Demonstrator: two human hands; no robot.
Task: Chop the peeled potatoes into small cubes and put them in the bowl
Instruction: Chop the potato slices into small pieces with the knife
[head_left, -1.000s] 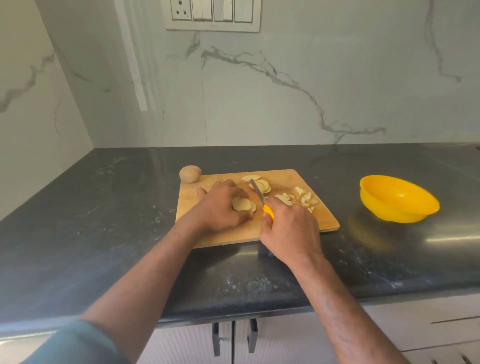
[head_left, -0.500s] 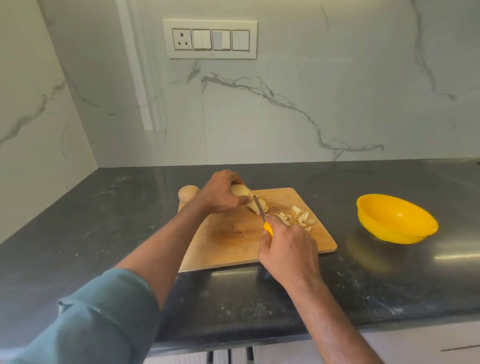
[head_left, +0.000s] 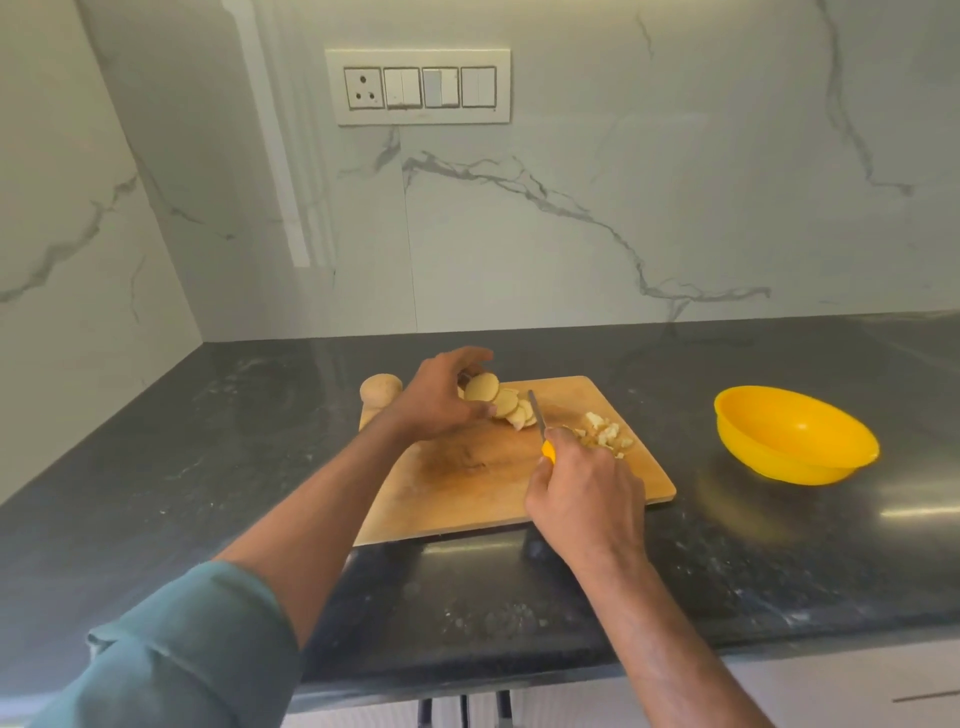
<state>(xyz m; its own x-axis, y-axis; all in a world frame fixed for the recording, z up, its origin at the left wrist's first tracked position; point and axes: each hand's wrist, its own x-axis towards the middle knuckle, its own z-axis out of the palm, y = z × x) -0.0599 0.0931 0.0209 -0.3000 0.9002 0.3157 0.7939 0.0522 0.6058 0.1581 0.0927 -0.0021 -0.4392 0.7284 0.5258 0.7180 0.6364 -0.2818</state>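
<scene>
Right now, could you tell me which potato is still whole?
The potato off the board's far left corner; those in the left hand are slices.

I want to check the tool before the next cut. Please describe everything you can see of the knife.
The knife is small, with a narrow grey metal blade and a yellow handle that looks like plastic. Only the top of the handle shows; the rest is hidden in the right hand, which grips it. The blade points away from the person, over the wooden cutting board, between the potato slices and the small pile of potato cubes. Whether its tip touches the board cannot be told.
</scene>
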